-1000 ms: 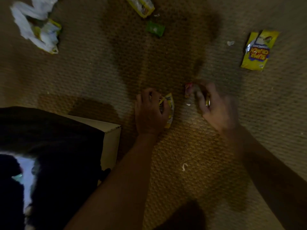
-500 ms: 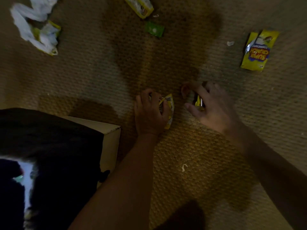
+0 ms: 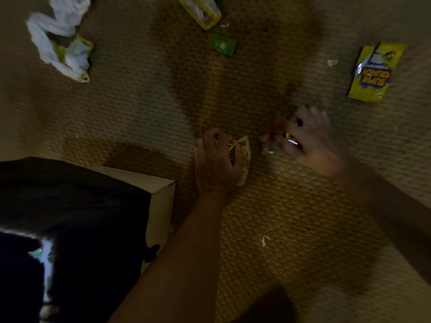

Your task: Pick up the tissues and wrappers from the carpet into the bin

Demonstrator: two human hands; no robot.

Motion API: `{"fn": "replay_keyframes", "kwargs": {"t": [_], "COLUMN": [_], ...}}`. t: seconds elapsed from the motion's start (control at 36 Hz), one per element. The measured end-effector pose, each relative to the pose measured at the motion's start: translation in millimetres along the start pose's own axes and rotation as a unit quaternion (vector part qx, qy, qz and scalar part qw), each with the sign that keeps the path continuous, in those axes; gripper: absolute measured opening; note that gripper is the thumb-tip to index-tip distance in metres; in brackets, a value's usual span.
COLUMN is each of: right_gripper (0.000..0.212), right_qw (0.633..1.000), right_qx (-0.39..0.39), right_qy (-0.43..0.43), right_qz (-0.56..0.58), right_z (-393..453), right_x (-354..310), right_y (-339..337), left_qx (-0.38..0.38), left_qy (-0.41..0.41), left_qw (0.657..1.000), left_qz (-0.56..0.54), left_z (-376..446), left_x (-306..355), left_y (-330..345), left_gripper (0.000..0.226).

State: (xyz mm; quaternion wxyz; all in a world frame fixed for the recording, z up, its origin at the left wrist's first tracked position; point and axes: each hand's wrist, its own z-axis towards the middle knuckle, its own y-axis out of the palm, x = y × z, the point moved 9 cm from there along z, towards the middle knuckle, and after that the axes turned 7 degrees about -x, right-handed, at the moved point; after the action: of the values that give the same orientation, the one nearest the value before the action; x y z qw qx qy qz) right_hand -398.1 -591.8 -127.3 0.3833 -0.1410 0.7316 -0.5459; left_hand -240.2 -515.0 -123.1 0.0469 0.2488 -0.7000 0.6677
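Note:
My left hand [image 3: 217,162] rests on the carpet and grips a crumpled yellow wrapper [image 3: 245,157]. My right hand [image 3: 307,141], blurred by motion, holds a small yellow and silver wrapper [image 3: 290,139] in curled fingers. Just left of its fingertips a small red and yellow wrapper [image 3: 265,142] lies on the carpet. The bin, a cardboard box [image 3: 161,199] lined with a black bag [image 3: 70,206], stands at the lower left. Further off lie white tissues [image 3: 56,38], a green wrapper [image 3: 222,44], a yellow packet [image 3: 201,10] at the top edge and a yellow snack bag [image 3: 375,71].
The woven beige carpet [image 3: 140,101] fills the view, darkened by my own shadow in the middle. Small white paper scraps lie on it, one [image 3: 264,240] near my left forearm and another [image 3: 332,62] beside the snack bag.
My right hand slid right, uncovering the small red and yellow wrapper it covered half a second ago. My left hand stayed put with its yellow wrapper.

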Motion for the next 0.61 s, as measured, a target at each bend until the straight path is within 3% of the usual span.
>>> {"fn": "replay_keyframes", "kwargs": {"t": [0.17,0.39,0.61], "right_gripper": [0.024,0.048,0.039], "right_qw": [0.997,0.996,0.991], "right_qx": [0.046,0.021,0.031], "right_qy": [0.038,0.055,0.059], "right_qz": [0.050,0.067,0.120], "right_z": [-8.7,-3.1,0.9], "right_x": [2.6,-1.9,-3.7], "right_y": [-1.0,2.3,-1.7], "left_qx": [-0.001,-0.008,-0.011], "left_qy": [0.007,0.006,0.007], "left_qw": [1.000,1.000,1.000], "left_qz": [0.002,0.001,-0.001], "left_z": [0.2,1.3,1.0], "left_x": [0.2,-0.7,0.6], "left_y": [0.3,2.1,1.5], "left_gripper": [0.025,0.029,0.029]}}
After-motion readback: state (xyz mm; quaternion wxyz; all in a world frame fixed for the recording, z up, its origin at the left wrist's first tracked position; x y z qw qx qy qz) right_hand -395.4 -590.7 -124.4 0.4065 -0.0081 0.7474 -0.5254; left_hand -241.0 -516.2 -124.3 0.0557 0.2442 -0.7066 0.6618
